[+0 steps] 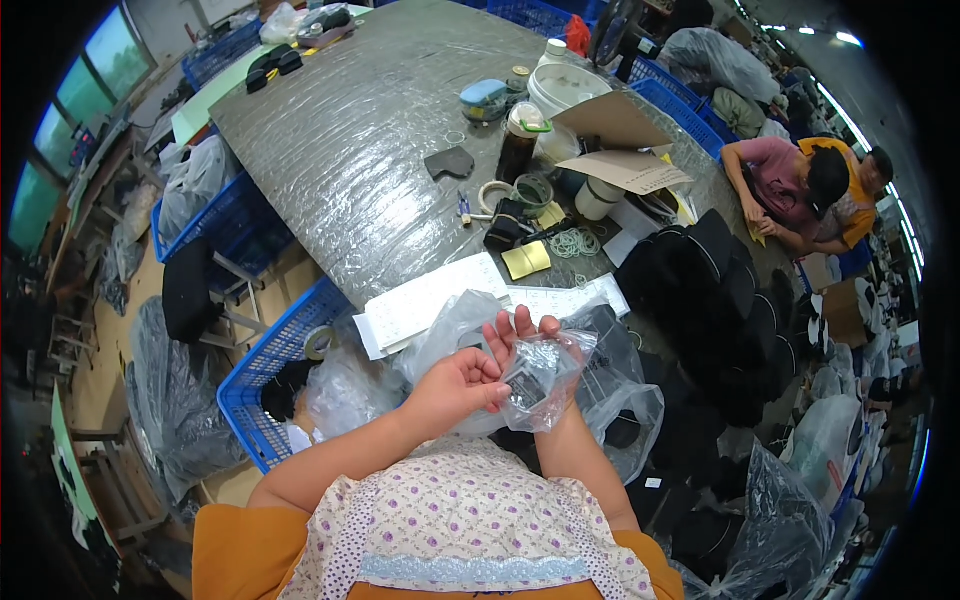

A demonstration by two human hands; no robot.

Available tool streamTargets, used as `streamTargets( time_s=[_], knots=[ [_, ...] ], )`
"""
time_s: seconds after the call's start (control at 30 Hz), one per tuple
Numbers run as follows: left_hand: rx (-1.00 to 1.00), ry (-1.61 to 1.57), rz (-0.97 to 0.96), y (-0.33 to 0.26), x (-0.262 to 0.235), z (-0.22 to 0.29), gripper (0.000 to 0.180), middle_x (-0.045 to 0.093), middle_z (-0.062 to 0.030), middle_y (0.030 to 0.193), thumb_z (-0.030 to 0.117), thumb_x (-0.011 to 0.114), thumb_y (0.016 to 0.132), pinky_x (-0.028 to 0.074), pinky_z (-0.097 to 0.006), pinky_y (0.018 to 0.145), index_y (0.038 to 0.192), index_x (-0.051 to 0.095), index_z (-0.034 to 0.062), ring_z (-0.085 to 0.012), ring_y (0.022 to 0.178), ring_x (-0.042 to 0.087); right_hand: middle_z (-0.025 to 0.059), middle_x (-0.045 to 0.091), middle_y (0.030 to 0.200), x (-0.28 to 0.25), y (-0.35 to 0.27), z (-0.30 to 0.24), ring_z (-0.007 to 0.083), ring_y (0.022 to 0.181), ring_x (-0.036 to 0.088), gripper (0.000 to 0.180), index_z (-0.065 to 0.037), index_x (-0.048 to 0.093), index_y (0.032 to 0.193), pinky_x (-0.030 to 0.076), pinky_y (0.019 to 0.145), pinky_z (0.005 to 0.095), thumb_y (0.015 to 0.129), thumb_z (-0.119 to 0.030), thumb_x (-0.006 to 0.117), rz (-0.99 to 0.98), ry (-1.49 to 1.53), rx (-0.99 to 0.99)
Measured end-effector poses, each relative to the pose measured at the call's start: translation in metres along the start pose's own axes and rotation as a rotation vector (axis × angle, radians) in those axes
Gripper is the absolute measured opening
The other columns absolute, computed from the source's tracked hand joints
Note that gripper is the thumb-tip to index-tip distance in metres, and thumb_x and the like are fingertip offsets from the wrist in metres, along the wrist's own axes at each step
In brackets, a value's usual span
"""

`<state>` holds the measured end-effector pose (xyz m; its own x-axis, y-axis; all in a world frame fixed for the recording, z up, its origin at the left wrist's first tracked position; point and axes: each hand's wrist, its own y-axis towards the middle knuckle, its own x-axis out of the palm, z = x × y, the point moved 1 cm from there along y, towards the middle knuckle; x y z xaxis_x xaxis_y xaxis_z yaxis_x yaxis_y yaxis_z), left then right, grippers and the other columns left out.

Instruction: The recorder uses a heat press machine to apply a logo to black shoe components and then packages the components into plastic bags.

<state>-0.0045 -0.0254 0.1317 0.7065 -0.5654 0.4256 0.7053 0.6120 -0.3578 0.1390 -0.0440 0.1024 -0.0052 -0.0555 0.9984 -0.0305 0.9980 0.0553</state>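
A small clear plastic bag (545,385) is between my two hands, over the near edge of the table. My left hand (455,390) comes in from the left, thumb and fingers closed on the bag's side. Behind the bag, my right hand (522,330) curls its fingertips up at the bag's top edge, and its palm shows only blurred through the film. Small pieces seem to lie inside the bag, too indistinct to name. Larger clear plastic bags (630,425) hang beneath my hands. Just beyond are white paper sheets (430,305) with writing.
A blue crate (245,400) with plastic and tape stands at the left. Black caps (690,290) are piled on the right. Farther up the table (340,160) are a dark bottle (515,145), a white bucket (570,85), tape rolls and a yellow notepad (526,260). Two people sit at the right.
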Motion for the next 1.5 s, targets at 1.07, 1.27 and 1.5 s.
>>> streamTargets(
  time_s=[1.07, 1.27, 1.5],
  knots=[
    [0.444, 1.817, 0.183, 0.072, -0.059, 0.179, 0.024, 0.064, -0.0123, 0.082, 0.005, 0.058, 0.072, 0.047, -0.04, 0.07, 0.093, 0.067, 0.0133, -0.0301, 0.081, 0.06, 0.0076, 0.063, 0.078, 0.052, 0.093, -0.04, 0.0149, 0.067, 0.056, 0.022, -0.001, 0.056, 0.09, 0.045, 0.063, 0.0277, 0.09, -0.02, 0.046, -0.028, -1.988, 0.358],
    [0.667, 1.671, 0.288, 0.099, -0.044, 0.186, 0.024, 0.064, -0.0097, 0.086, 0.008, 0.057, 0.073, 0.047, -0.039, 0.075, 0.092, 0.068, 0.0175, -0.0282, 0.088, 0.058, 0.0157, 0.064, 0.09, 0.075, 0.084, -0.034, 0.0196, 0.06, 0.06, 0.027, 0.001, 0.051, 0.1, 0.049, 0.053, 0.0285, 0.094, -0.02, 0.034, 0.214, -1.483, 0.39],
    [0.837, 1.232, 0.184, 0.083, -0.035, 0.126, 0.028, 0.058, -0.0149, 0.103, 0.006, 0.053, 0.073, 0.042, -0.04, 0.087, 0.098, 0.065, 0.0136, -0.0311, 0.1, 0.053, 0.0149, 0.058, 0.108, 0.069, 0.024, -0.029, 0.0238, 0.087, 0.061, 0.031, 0.003, 0.045, 0.117, 0.049, 0.075, 0.0344, 0.091, -0.012, 0.039, 0.277, -1.204, 0.5]
  ],
)
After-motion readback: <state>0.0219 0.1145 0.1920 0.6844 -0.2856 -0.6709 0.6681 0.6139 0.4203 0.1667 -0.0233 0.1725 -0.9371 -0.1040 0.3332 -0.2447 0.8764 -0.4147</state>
